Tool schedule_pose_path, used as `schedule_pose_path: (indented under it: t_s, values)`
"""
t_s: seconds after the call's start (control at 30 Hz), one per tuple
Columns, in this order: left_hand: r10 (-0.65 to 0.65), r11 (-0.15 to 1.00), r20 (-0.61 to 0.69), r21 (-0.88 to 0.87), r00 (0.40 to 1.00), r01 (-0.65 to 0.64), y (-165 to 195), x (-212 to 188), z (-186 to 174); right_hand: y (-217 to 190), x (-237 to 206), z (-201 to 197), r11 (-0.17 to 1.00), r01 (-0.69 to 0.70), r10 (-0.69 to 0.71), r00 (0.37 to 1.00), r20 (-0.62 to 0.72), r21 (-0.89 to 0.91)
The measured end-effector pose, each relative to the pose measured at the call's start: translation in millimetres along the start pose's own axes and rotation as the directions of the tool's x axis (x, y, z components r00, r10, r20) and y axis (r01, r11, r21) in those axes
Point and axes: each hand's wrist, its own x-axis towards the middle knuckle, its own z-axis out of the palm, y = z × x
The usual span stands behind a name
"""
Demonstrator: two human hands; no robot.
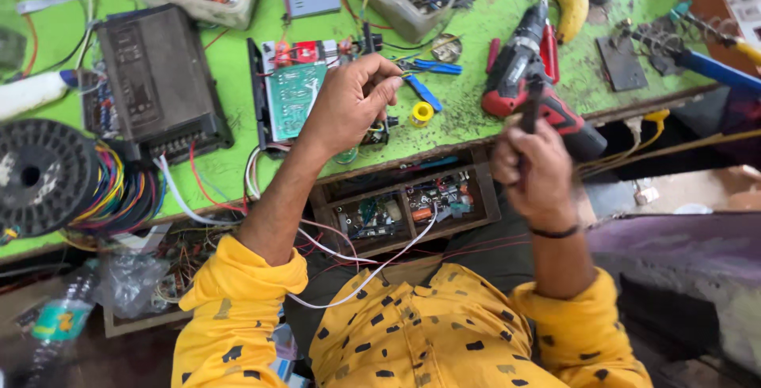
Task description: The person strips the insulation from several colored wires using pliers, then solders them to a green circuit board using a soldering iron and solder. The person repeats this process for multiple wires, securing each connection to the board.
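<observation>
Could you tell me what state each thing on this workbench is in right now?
left hand: fingers curled, over the circuit board
right hand: fist shut on dark tool
circuit board: bare, out of casing
drawer: open
banana: unpeeled
drill: lying flat

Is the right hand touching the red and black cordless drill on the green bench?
Apart. In the head view the right hand is raised, gripping a thin dark tool, and merely overlaps the drill lying on the bench.

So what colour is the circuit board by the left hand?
Green circuit board, beside the left hand, seen in the head view.
</observation>
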Motion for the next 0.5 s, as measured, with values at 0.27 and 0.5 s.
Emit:
schedule_pose_path:
  t_s: [0.27,0.5]
  values:
    - [-0.003,0.995,0.055,0.099,0.999,-0.002,-1.4,8.6,20.0,47.1,17.7,24.2,0.767,0.151,-0.052,0.983,0.174,-0.624]
    - [-0.031,0.998,0.016,-0.052,0.999,0.032,-6.2,6.6,24.0,43.0,19.0,42.2,-0.008,0.451,-0.425,0.807,0.411,-0.893]
